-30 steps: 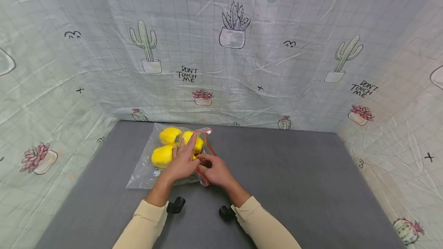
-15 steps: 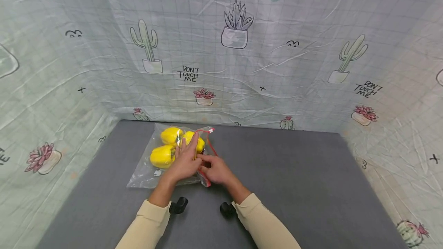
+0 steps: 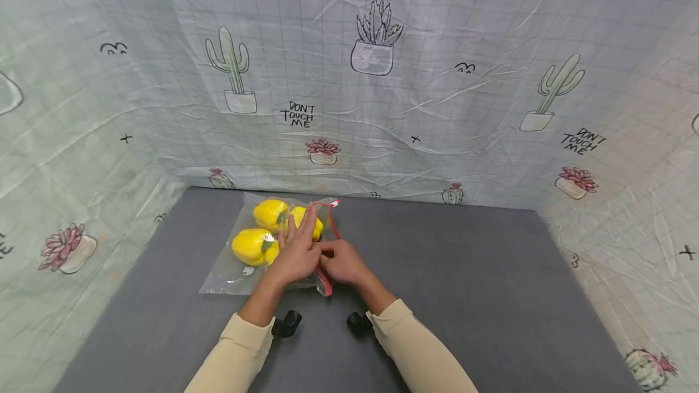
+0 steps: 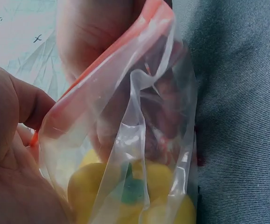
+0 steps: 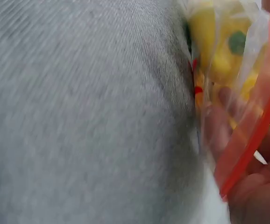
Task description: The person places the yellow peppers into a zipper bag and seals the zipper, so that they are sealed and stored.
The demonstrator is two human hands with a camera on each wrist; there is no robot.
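Note:
A clear zip bag with a red zip strip lies at the table's far left, several yellow bell peppers inside. My left hand lies over the bag, its fingers stretched across the peppers. In the left wrist view, its thumb hooks the bag's mouth, with a bit of red strip by it. My right hand is at the mouth. Through the film in the right wrist view, its fingers reach towards the peppers. The left hand hides part of the bag, and its grip shows only partly.
A dark grey table spreads to the right of the bag. Pale cloth printed with cacti hangs behind the table and at both sides. Black wrist cameras sit beside both sleeves.
The lower left pepper has shifted slightly left, and more yellow shows beside it. Both hands stay at the bag's mouth; the right hand has moved a little closer to the left. The view shifts slightly.

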